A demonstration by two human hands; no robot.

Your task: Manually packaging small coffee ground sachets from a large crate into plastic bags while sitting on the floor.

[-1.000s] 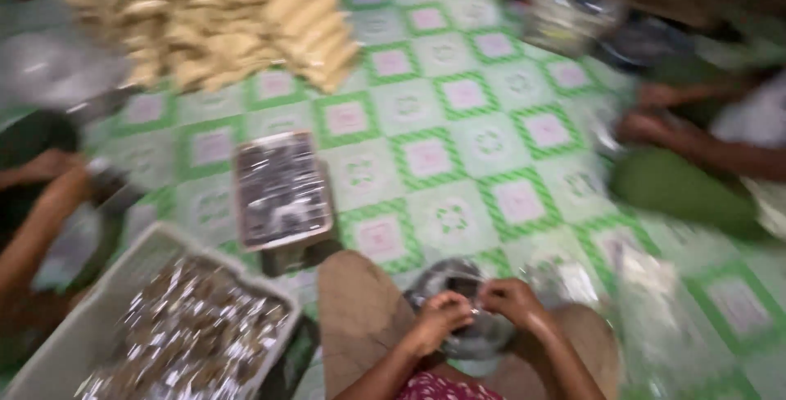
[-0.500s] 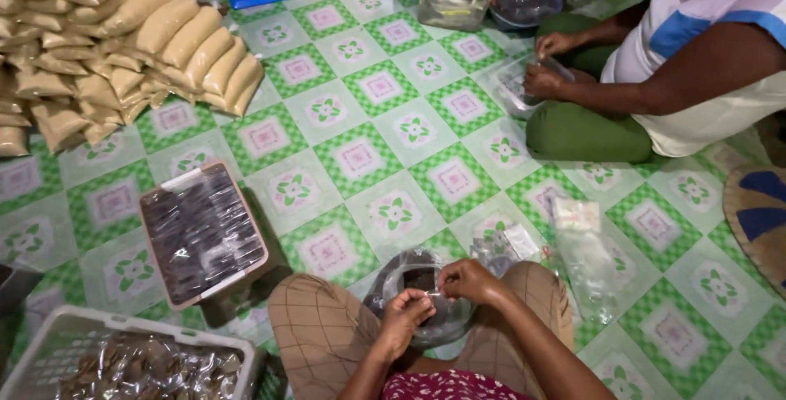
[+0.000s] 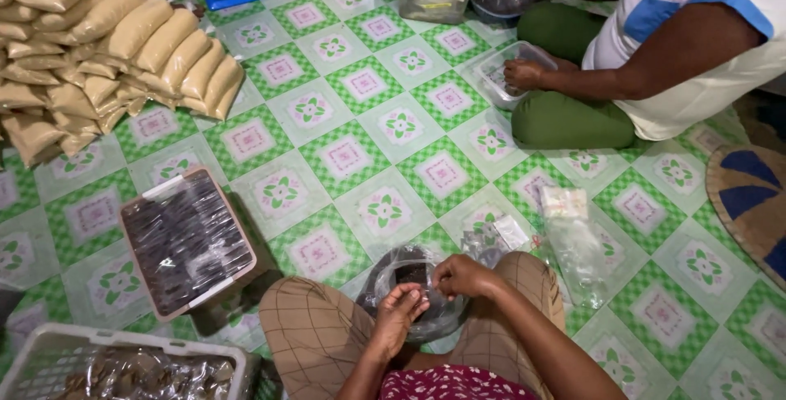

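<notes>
The camera is looking more steeply down than half a second ago, so the two hands are sitting nearer the middle of the view, though they are staying together over the same bowl; the work is going on in one spot.

The left hand (image 3: 399, 311) and right hand (image 3: 460, 275) are meeting above a clear plastic-lined bowl (image 3: 413, 285) resting between the person's knees. Both sets of fingers are pinching narrowly on a small clear plastic packet (image 3: 426, 293) stretched between their tips; what it is holding is too small to tell. The bowl is lying directly beneath the fingers, with a dark piece inside it just beyond them.

Loose clear bags (image 3: 573, 236) are lying on the tiled floor (image 3: 360, 154) to the right of the fingers. A wrapped tray of dark pieces (image 3: 187, 240) is sitting well to their left.
</notes>
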